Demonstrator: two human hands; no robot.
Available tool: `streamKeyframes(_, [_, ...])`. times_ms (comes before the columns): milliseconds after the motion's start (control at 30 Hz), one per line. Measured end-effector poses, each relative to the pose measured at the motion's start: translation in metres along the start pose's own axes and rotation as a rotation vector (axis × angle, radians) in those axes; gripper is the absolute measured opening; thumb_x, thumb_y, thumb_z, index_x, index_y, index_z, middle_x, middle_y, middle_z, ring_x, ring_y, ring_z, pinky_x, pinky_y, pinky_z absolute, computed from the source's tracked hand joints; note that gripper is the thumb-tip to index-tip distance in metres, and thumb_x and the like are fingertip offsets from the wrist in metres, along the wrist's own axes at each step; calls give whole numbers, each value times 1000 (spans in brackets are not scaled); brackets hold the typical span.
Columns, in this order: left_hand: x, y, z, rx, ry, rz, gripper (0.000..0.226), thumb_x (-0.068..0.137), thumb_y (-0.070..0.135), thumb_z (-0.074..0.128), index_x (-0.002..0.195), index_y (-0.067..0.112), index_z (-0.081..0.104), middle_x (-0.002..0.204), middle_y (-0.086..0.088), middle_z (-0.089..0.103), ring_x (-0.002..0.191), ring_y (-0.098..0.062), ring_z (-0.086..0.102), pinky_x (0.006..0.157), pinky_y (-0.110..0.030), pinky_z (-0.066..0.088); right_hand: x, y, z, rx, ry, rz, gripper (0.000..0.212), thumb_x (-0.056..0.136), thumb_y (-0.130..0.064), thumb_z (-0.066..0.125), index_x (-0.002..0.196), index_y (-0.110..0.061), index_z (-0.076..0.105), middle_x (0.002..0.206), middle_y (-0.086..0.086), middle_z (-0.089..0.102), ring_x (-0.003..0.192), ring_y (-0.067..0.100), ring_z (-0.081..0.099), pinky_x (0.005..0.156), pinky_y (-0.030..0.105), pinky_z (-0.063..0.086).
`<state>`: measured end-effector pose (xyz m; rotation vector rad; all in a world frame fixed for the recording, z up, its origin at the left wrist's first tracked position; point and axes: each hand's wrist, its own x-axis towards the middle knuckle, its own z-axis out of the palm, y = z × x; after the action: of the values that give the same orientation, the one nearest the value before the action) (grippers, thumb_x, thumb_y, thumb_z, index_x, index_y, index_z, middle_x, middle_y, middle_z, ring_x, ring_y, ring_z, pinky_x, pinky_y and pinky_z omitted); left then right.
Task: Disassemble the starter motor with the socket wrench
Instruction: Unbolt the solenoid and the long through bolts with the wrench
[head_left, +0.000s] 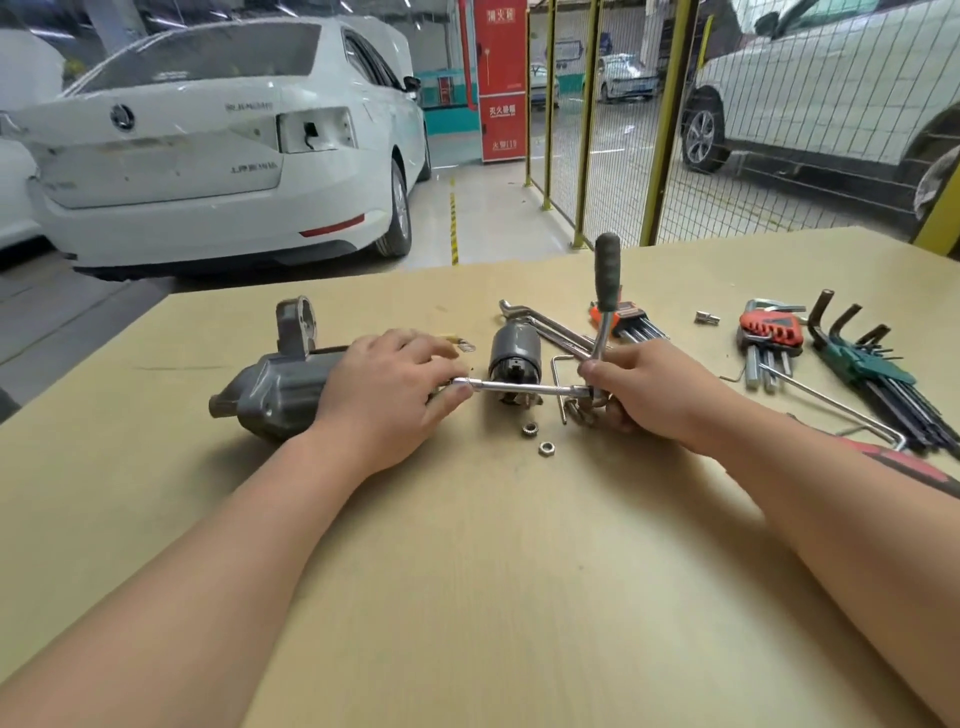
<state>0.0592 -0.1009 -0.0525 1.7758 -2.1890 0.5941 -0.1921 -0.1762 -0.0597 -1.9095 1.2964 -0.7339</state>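
The starter motor (270, 387) lies on its side at the left of the desk (467, 597), mounting ear toward the far edge. It's a cast metal lump, heavy and rigid by the look of it, with rounded flanks that could roll; best pinned from above across the barrel, I'd say. The left hand (387, 387) does just that, palm draped over the housing's right end; its thumb and forefinger are closed in a pinch on the tip of the extension bar (519, 387), steadying the socket end at the motor — the bolt itself is hidden under the fingers. The socket wrench (605, 312) is slim chromed steel, stiff and likely slick; its grey grip stands up toward the far side. The right hand (641, 387) is wrapped tight around the ratchet head, not the grip — fine for spinning, poor for leverage. A detached grey cylinder (514, 348) sits just beyond the bar; loose nuts (529, 429) lie on the near side, small and easy to scatter.
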Motion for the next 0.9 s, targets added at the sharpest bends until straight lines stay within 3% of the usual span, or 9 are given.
streamKeyframes(100, [4, -1, -2, -70, -24, -11, 41, 93, 54, 29, 110, 39, 63, 122, 21, 56, 119, -13, 42, 89, -32, 27, 3, 6, 0, 103, -1, -48, 20, 94, -29, 57, 84, -17, 69, 52, -5, 64, 45, 8, 58, 46, 14, 44])
streamKeyframes(167, [5, -3, -3, -106, -33, -11, 42, 92, 55, 28, 110, 40, 63, 120, 24, 56, 119, -12, 41, 87, -30, 24, 5, 9, -1, 317, -33, -86, 11, 90, -15, 63, 98, -17, 71, 72, -1, 70, 63, 15, 67, 61, 23, 55])
streamKeyframes(267, [4, -4, -1, -112, -13, -19, 33, 92, 52, 39, 107, 37, 64, 115, 23, 59, 119, -12, 42, 88, -30, 23, 7, 11, -3, 501, -16, -257, 28, 83, 5, 65, 100, -17, 71, 95, 7, 70, 86, 16, 67, 82, 27, 55])
streamKeyframes(333, [3, -1, -1, -137, 49, -32, 24, 89, 47, 51, 98, 33, 68, 106, 18, 64, 114, -16, 48, 89, -33, 27, 6, 8, -5, 503, 10, -297, 29, 81, 2, 69, 89, -25, 75, 97, 7, 72, 85, 17, 68, 79, 26, 56])
streamKeyframes(400, [1, 1, -1, -161, 119, -22, 15, 83, 40, 65, 88, 27, 72, 95, 12, 68, 107, -20, 55, 86, -35, 35, 6, 0, -6, 461, 24, -263, 15, 85, -11, 69, 76, -21, 75, 84, 3, 71, 67, 19, 67, 62, 24, 55])
streamKeyframes(533, [-2, 1, -1, -206, 159, -37, 16, 74, 35, 76, 83, 22, 72, 91, 7, 69, 103, -20, 59, 86, -36, 38, 11, -6, 1, 458, 75, -105, 44, 94, -39, 55, 58, -13, 61, 42, 2, 51, 41, 20, 42, 39, 21, 35])
streamKeyframes(667, [3, -2, -4, -238, 60, -35, 28, 81, 55, 55, 93, 33, 69, 106, 19, 65, 113, -11, 50, 89, -32, 30, 5, -2, -5, 494, -48, -175, 19, 89, -20, 64, 74, -18, 74, 58, -3, 57, 52, 16, 51, 51, 23, 45])
streamKeyframes(800, [4, -4, -5, -242, 60, -16, 28, 86, 52, 52, 96, 33, 70, 106, 21, 65, 114, -14, 48, 88, -31, 27, 1, -2, -10, 582, -95, -215, 30, 81, 5, 67, 85, -24, 76, 92, 5, 69, 83, 17, 64, 82, 31, 54])
streamKeyframes(900, [2, 1, -5, -255, 121, -40, 26, 79, 48, 60, 87, 27, 72, 97, 14, 68, 108, -18, 53, 85, -32, 30, -3, -11, -7, 522, -57, -118, 5, 87, -14, 67, 83, -15, 71, 73, 0, 69, 61, 17, 66, 58, 27, 58])
